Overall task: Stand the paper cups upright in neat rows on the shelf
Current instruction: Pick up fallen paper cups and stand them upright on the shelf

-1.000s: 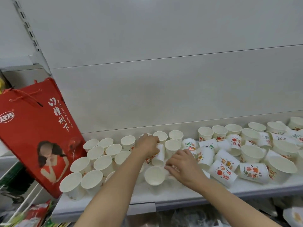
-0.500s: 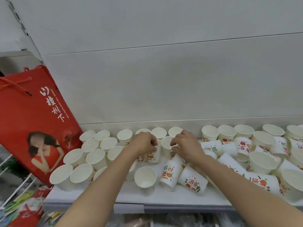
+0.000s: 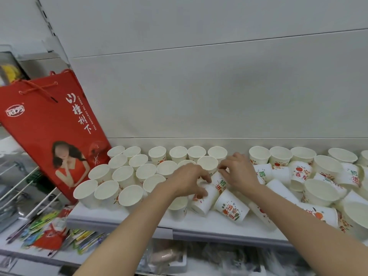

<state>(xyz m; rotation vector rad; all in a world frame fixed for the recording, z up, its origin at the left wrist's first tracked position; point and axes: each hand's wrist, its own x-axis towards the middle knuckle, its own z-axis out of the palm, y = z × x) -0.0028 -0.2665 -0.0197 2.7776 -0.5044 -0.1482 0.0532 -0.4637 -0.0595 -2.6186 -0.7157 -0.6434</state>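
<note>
White paper cups with red and green print cover the white shelf (image 3: 123, 219). Upright cups (image 3: 123, 175) stand in rough rows on the left half. My left hand (image 3: 186, 181) curls around a tipped cup (image 3: 206, 200) lying near the shelf's middle. My right hand (image 3: 240, 173) pinches the rim of an upright cup (image 3: 207, 163) just behind it. Another tipped cup (image 3: 232, 209) lies beside them, below my right wrist. On the right, a jumble of tipped and upright cups (image 3: 298, 174) piles up, with a back row of upright cups (image 3: 280, 155).
A red gift bag (image 3: 49, 126) leans against the shelf's left end, touching the upright cups. Colourful packets (image 3: 51, 231) lie on a lower shelf at the left. The grey back panel (image 3: 199, 96) rises right behind the back row.
My left hand has moved forward and right onto the tipped cup. My right hand has stayed at the upright cup's rim. The view has shifted slightly.
</note>
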